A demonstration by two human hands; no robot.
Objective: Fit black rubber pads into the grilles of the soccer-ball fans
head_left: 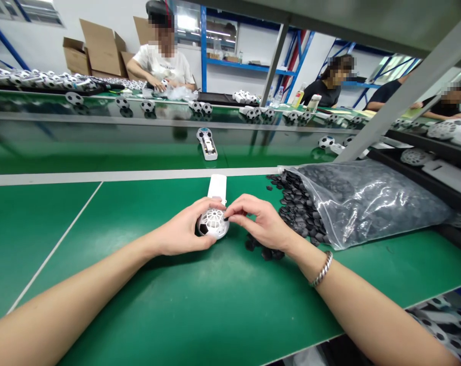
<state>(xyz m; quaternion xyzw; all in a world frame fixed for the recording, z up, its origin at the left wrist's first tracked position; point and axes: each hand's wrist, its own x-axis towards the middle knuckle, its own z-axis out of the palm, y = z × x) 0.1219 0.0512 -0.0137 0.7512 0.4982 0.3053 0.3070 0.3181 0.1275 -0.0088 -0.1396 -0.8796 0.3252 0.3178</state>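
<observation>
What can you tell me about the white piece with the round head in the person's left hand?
The white piece looks like plastic. Its round head has an openwork lattice and a black patch at lower left; a flat white handle points away from the person. The left hand grips the head, thumb on the near side, fingers on the far side. The right hand holds a small black bit at its right edge. Whether the piece rests on the green table is unclear.
</observation>
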